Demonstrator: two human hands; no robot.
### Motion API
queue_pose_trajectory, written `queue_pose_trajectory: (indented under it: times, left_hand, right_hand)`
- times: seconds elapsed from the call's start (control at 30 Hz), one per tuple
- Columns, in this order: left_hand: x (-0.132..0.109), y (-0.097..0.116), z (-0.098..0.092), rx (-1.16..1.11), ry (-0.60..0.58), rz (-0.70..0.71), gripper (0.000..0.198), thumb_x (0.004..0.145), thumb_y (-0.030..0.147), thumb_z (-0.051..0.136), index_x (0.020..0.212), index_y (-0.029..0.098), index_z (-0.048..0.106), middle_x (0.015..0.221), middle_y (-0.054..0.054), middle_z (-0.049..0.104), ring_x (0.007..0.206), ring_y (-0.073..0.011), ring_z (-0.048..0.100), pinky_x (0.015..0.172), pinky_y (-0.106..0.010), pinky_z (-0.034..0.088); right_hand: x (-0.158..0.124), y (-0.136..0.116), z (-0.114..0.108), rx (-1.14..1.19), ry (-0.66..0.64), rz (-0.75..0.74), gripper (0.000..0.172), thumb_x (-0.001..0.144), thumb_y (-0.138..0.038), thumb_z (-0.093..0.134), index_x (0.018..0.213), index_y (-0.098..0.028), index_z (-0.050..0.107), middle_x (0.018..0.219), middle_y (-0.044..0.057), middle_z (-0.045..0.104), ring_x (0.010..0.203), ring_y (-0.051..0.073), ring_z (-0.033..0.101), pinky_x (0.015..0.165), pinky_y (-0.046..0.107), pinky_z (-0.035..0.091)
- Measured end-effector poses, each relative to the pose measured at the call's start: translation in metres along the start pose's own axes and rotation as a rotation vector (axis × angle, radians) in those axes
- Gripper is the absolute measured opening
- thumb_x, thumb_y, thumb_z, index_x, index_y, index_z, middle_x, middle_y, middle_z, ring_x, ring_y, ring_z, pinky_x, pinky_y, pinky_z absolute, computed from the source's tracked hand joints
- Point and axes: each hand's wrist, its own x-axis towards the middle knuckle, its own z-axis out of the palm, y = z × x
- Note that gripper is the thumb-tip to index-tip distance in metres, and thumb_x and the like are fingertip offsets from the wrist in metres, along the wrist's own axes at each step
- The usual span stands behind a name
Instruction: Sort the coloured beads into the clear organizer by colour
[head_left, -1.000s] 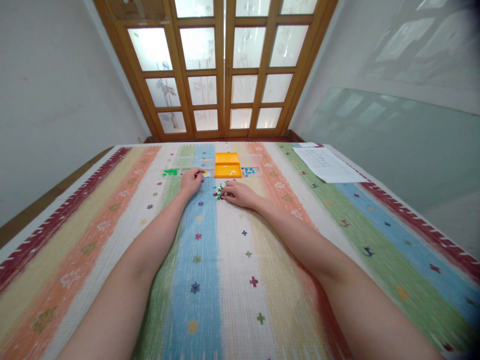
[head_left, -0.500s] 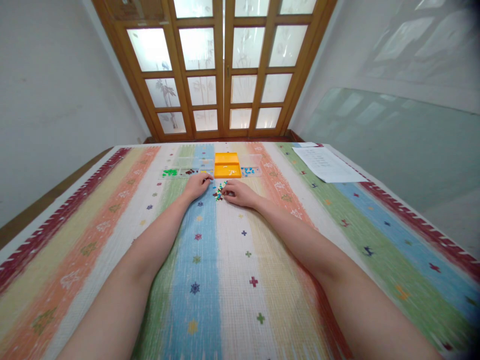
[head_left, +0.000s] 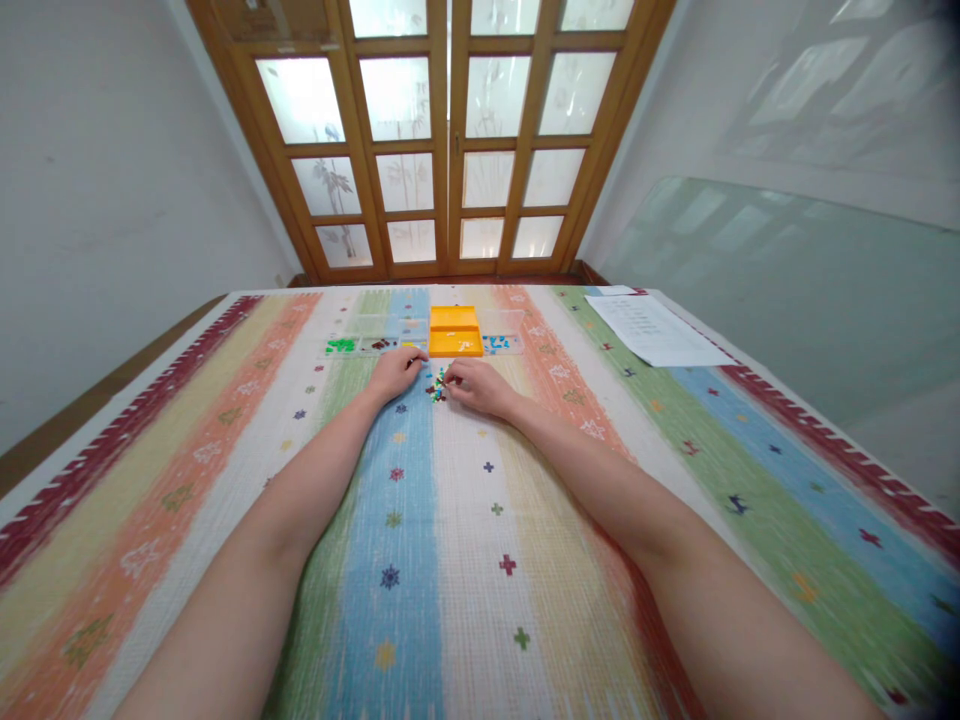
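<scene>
A small pile of mixed blue, green, brown, white and yellow pieces (head_left: 436, 388) lies on the striped tablecloth between my two hands. My right hand (head_left: 478, 387) rests at the pile's right side, its fingers curled and fingertips touching the pieces. Whatever they pinch is too small to make out. My left hand (head_left: 396, 373) is left of the pile and just before the clear compartment box, fingers bent together near a tiny blue piece. An orange box (head_left: 455, 349) with a raised lid stands behind the pile, some white pieces inside.
Clear compartment boxes flank the orange box, holding green pieces (head_left: 340, 345), brown pieces (head_left: 381, 344) and blue pieces (head_left: 496, 342). A printed paper sheet (head_left: 656, 330) lies at the back right of the tablecloth (head_left: 480, 600). Wooden glass doors (head_left: 448, 150) stand beyond the table.
My right hand's fingers have drawn slightly closer together at the edge of the pile. My left hand stays almost where it was.
</scene>
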Motion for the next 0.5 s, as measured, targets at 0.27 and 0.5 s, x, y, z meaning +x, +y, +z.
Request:
queue_pose_trajectory:
  times: [0.27,0.5]
  left_hand:
    - [0.001,0.001,-0.001,0.007,-0.002,-0.003,0.031,0.095,0.021,0.049,0.110,0.023,0.077,0.116,-0.004,0.077,0.111,-0.0232,0.068,0.105,-0.038,0.050]
    - [0.000,0.000,0.000,0.002,0.005,0.001,0.031,0.095,0.023,0.049,0.109,0.023,0.077,0.115,-0.005,0.077,0.109,-0.0230,0.069,0.104,-0.037,0.051]
  right_hand:
    - [-0.002,0.004,-0.003,0.039,0.011,0.102,0.005,0.086,-0.018,0.059,0.090,-0.020,0.061,0.082,0.001,0.065,0.073,0.015,0.053,0.070,0.025,0.036]
    - [0.000,0.015,-0.001,0.083,0.135,0.160,0.003,0.083,-0.019,0.057,0.085,-0.020,0.059,0.079,0.000,0.062,0.071,0.015,0.051,0.068,0.025,0.035]
